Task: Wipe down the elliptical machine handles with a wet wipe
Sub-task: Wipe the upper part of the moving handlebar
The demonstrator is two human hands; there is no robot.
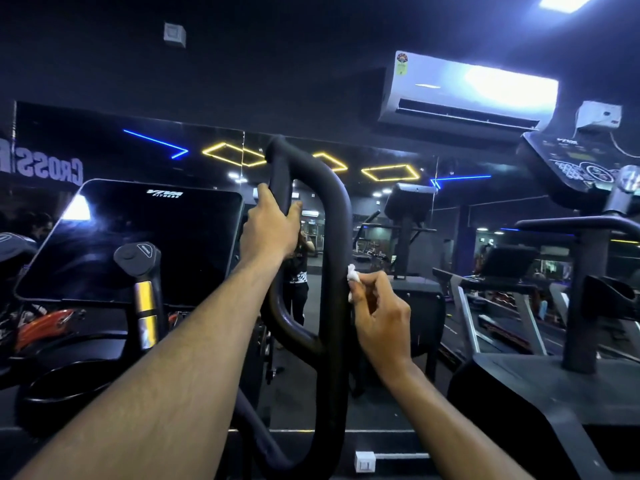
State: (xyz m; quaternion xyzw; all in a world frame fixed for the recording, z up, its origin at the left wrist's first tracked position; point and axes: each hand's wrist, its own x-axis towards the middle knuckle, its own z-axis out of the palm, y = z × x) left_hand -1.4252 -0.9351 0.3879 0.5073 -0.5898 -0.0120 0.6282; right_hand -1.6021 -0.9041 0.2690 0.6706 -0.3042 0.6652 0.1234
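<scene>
A dark console screen (138, 237) at left reads "VIVA FITNESS". Beside it, the left hand (270, 226) grips the inner bar of the matte black looped handle (334, 216). The right hand (377, 317) pinches a crumpled white wet wipe (352, 273) against the handle's outer bar, mid-height. Mirrored lettering "CROSS" shows far left.

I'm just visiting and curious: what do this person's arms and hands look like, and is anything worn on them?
Both arms are bare as far as the picture shows: no sleeves, gloves, watch or bands. The left hand and right hand show no rings that I can make out, though the gym's dim bluish light hides fine detail.
</scene>
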